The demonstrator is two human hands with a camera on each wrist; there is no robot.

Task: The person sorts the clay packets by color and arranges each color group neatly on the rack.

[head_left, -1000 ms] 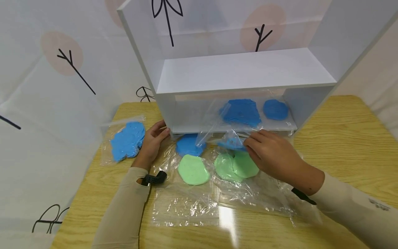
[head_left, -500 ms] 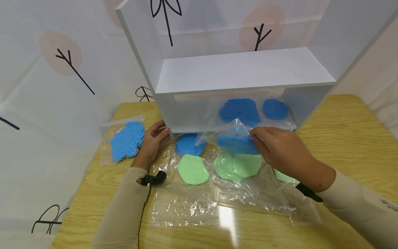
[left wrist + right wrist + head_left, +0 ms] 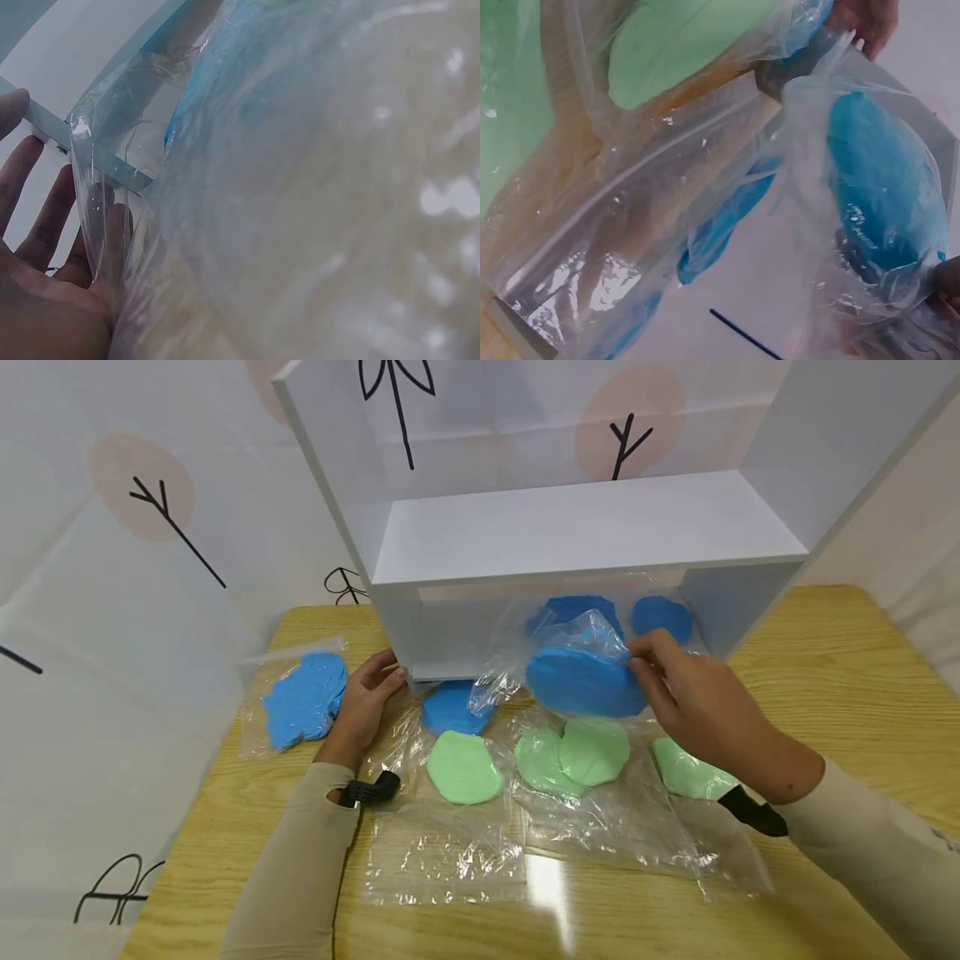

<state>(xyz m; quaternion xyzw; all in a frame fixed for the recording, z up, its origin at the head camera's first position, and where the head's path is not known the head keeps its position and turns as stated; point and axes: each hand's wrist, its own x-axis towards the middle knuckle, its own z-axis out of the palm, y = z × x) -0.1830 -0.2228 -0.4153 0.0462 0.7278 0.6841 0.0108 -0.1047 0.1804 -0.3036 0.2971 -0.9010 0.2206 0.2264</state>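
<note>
My right hand [image 3: 708, 706] pinches the edge of a clear plastic bag holding a flat blue round of modelling clay [image 3: 581, 681], raised in front of the lower shelf. In the right wrist view the bagged blue clay [image 3: 885, 180] hangs tilted, fingertips [image 3: 949, 277] at its edge. My left hand [image 3: 363, 706] rests against the lower left corner of the white shelf unit [image 3: 585, 527]. The left wrist view shows that hand's fingers [image 3: 49, 225] spread, fairly straight, at the panel edge, with clear plastic beside them. Two more blue rounds [image 3: 662, 618] lie on the lower shelf.
Below the shelf, bagged green rounds [image 3: 465, 768], [image 3: 596, 752] and a blue round [image 3: 453, 708] lie on the wooden table [image 3: 877, 710]. Another green piece [image 3: 686, 768] is by the right wrist. A bag of blue clay [image 3: 306, 697] lies left of the left hand.
My right hand has moved right and lifted the bag of blue clay, which now faces the camera more fully. The green piece by the right wrist has come into view. The left hand stays put.
</note>
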